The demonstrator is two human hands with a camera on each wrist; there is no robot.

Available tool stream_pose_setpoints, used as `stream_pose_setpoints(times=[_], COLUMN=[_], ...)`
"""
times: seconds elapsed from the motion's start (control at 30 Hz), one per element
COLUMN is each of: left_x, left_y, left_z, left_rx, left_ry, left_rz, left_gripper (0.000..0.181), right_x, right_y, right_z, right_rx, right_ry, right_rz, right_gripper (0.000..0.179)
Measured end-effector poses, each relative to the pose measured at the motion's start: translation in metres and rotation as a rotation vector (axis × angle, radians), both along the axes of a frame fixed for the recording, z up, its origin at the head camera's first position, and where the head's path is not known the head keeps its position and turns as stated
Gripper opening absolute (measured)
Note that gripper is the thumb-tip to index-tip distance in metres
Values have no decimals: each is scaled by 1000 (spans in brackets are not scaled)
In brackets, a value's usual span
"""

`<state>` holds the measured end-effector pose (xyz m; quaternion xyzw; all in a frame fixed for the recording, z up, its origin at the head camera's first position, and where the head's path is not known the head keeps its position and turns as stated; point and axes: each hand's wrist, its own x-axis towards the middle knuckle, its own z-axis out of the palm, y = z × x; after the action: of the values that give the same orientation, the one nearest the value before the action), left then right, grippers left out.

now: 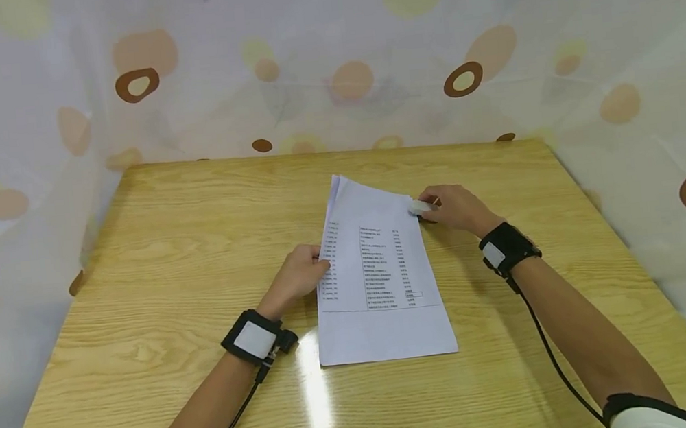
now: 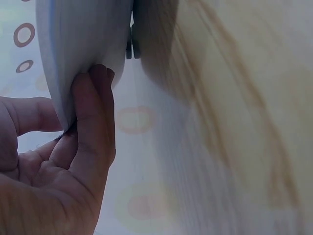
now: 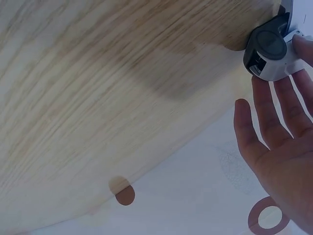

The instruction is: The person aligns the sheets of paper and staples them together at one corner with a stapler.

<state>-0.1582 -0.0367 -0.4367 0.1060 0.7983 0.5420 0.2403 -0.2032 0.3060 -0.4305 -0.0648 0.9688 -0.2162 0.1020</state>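
Note:
A small stack of printed sheets (image 1: 385,334), with a table of text on the top one, is held tilted above the wooden table. My left hand (image 1: 300,270) pinches its left edge, thumb on the front and fingers behind, as the left wrist view shows on the bent paper (image 2: 88,39). At the upper right corner of the sheets, my right hand (image 1: 457,206) grips a compact white and dark grey stapler (image 3: 269,46). The paper's corner sits at the stapler's mouth. Thumb and fingertips hold the stapler's body from opposite sides, while the little finger stands off it.
The wooden table (image 1: 167,258) spreads around both hands, with a bright light reflection near the front. A white curtain with brown and yellow circles (image 1: 303,52) hangs behind and along the sides. Cables (image 1: 555,352) run from the wrist cameras along both forearms.

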Motion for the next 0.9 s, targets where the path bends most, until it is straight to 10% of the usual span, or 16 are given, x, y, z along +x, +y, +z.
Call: stream_pose_setpoints(times=[0.9], left_x=[1], left_y=[0], left_z=[-5], left_rx=[-6], left_ry=[13], left_rz=[6], left_gripper=[26], right_x=[27], right_y=[50], right_z=[0], right_rx=[21], right_ry=[9], right_rz=[-39], right_gripper=[30])
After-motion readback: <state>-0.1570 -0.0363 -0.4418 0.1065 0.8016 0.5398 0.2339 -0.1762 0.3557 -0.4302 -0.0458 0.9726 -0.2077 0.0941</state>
